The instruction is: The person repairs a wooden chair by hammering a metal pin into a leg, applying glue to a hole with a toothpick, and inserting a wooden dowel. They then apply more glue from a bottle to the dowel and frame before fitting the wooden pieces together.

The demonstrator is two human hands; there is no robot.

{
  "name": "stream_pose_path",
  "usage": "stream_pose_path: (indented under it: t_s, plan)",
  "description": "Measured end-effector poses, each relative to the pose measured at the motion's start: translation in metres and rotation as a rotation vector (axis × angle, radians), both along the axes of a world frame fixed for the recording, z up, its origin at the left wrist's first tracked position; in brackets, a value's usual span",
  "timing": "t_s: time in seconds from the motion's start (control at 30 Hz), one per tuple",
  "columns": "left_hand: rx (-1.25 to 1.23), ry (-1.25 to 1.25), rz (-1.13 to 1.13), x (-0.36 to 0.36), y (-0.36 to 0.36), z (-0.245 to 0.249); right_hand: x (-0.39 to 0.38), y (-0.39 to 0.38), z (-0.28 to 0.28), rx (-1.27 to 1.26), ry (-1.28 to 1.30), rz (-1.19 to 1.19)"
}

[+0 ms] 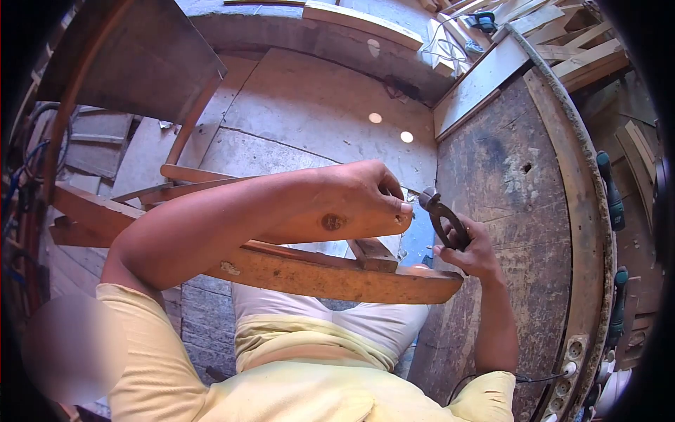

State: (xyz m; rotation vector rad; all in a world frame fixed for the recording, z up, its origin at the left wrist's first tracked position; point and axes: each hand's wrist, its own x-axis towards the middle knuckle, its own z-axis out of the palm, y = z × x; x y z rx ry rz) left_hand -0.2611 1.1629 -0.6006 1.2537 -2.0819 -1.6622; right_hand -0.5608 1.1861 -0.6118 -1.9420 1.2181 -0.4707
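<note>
- Two surfaces fill the view. A worn, dark wooden workbench [506, 211] with a raised curved edge lies under and beyond the right hand [472, 247]. A floor [316, 112] of grey, dusty slabs lies beyond the left hand [365, 197].
- We note a white power strip [573, 359] on the bench edge, near the right elbow.
- Two green-handled tools [613, 191] sit outside the bench edge, well apart from the right hand on its outer side.
- Pale timber offcuts [583, 49] are stacked far beyond the right hand. A dark board [133, 56] leans far beyond the left forearm.
- The left hand is closed, fingers curled down over the end of a wooden rail [330, 224]. The thumb tip rests at the rail's end face.
- The rail is light brown with one dark round knot, just below the left wrist.
- A wider curved frame piece [330, 278], orange-brown and scuffed, runs beneath the left forearm and ends just beside the right wrist.
- The right hand is closed in a firm grip on the handles of the pincers [443, 216].
- The pincers are dark rusty metal with bowed handles. Their head points toward the left thumb, just beside the rail's end. We cannot tell whether the head touches the wood.
</note>
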Motion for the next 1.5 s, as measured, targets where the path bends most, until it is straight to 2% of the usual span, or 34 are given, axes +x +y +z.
stream_pose_path:
  t_s: [0.1, 0.2, 0.3, 0.37, 0.43, 0.5, 0.53, 0.57, 0.6, 0.63, 0.7, 0.83, 0.87, 0.93, 1.0, 1.07, 1.2, 1.27, 1.4, 1.47, 1.5]
  plan:
    - [0.02, -0.021, 0.019, 0.001, -0.002, -0.002, -0.001, -0.002, -0.001, -0.006, -0.001, -0.02]
    - [-0.032, 0.102, -0.012, 0.001, -0.007, -0.015, 0.001, -0.001, 0.0, -0.058, -0.005, -0.026]
    - [0.034, 0.135, -0.005, -0.001, -0.009, -0.019, 0.002, 0.001, 0.001, -0.163, 0.018, -0.008]
    - [0.163, 0.146, 0.118, -0.002, -0.009, -0.019, 0.0, 0.0, 0.003, -0.224, 0.006, 0.075]
    - [0.179, 0.08, 0.084, 0.0, -0.012, -0.022, 0.002, 0.0, 0.002, -0.255, -0.009, 0.088]
    - [0.125, 0.005, 0.062, -0.001, -0.014, -0.004, 0.003, 0.0, 0.004, -0.392, -0.058, 0.104]
    - [0.049, 0.0, 0.048, -0.001, -0.005, 0.006, 0.003, 0.004, 0.015, -0.311, 0.008, 0.1]
    - [0.04, 0.02, -0.011, -0.002, -0.007, 0.005, -0.001, 0.003, 0.01, -0.371, 0.015, 0.086]
    - [0.148, 0.196, 0.007, -0.004, -0.001, 0.007, -0.001, 0.002, 0.01, -0.444, -0.065, 0.103]
    - [0.107, 0.084, 0.054, -0.007, 0.003, 0.018, 0.001, 0.006, 0.02, -0.49, -0.057, 0.06]
    - [0.104, 0.132, 0.056, -0.008, -0.002, 0.003, 0.001, 0.01, 0.036, -0.577, -0.008, -0.018]
    - [0.251, 0.225, 0.13, -0.015, 0.016, 0.022, -0.002, 0.016, 0.079, -0.759, 0.153, -0.211]
    - [0.204, 0.206, 0.109, -0.019, 0.02, 0.024, -0.007, 0.019, 0.096, -0.819, 0.17, -0.264]
    - [0.181, 0.213, 0.111, -0.032, 0.042, 0.058, -0.026, 0.018, 0.119, -0.95, 0.275, -0.431]
    - [0.207, 0.228, 0.098, -0.034, 0.056, 0.063, -0.049, 0.035, 0.178, -0.66, 0.482, -0.589]
    - [0.236, 0.251, 0.134, -0.039, 0.061, 0.067, -0.081, 0.042, 0.205, -0.955, 0.57, -0.7]
    - [0.208, 0.251, 0.124, -0.043, 0.066, 0.073, -0.137, 0.062, 0.277, -0.398, 0.756, -0.973]
    - [0.204, 0.249, 0.125, -0.044, 0.068, 0.076, -0.185, 0.064, 0.289, -0.347, 0.887, -0.869]
    - [0.196, 0.254, 0.14, -0.042, 0.07, 0.076, -0.267, 0.066, 0.293, -0.127, 1.114, -0.945]
    - [0.193, 0.264, 0.154, -0.038, 0.069, 0.075, -0.287, 0.09, 0.306, -0.121, 0.98, -0.92]
    - [0.194, 0.269, 0.164, -0.036, 0.068, 0.073, -0.3, 0.101, 0.313, -0.191, 0.999, -0.992]
